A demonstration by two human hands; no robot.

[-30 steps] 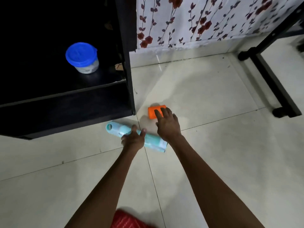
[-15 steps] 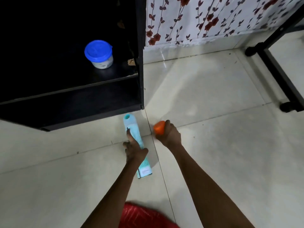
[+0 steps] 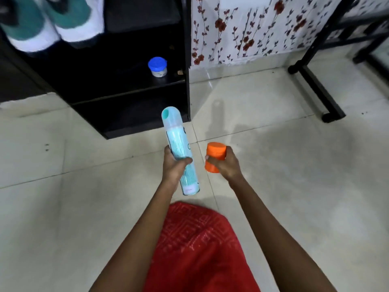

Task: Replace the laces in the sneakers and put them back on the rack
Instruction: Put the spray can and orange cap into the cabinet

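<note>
My left hand (image 3: 174,167) grips a tall light-blue spray can (image 3: 179,144) around its lower half, holding it above the tiled floor with the cap end pointing away from me. My right hand (image 3: 228,165) holds a small orange container (image 3: 214,154) beside it. A pair of teal-and-white sneakers (image 3: 52,24) sits on an upper shelf of the black rack (image 3: 186,60) at the top left, blurred; their laces cannot be made out.
A small jar with a blue lid (image 3: 157,66) stands on the rack's lower shelf. A black metal frame (image 3: 315,85) stands on the floor at the right. Flowered wall covering (image 3: 252,28) lies behind. My red garment (image 3: 200,249) fills the bottom centre.
Both hands lifted the can and the orange container off the floor and drew them toward me. The view has tilted up, bringing the sneakers on the rack into sight.
</note>
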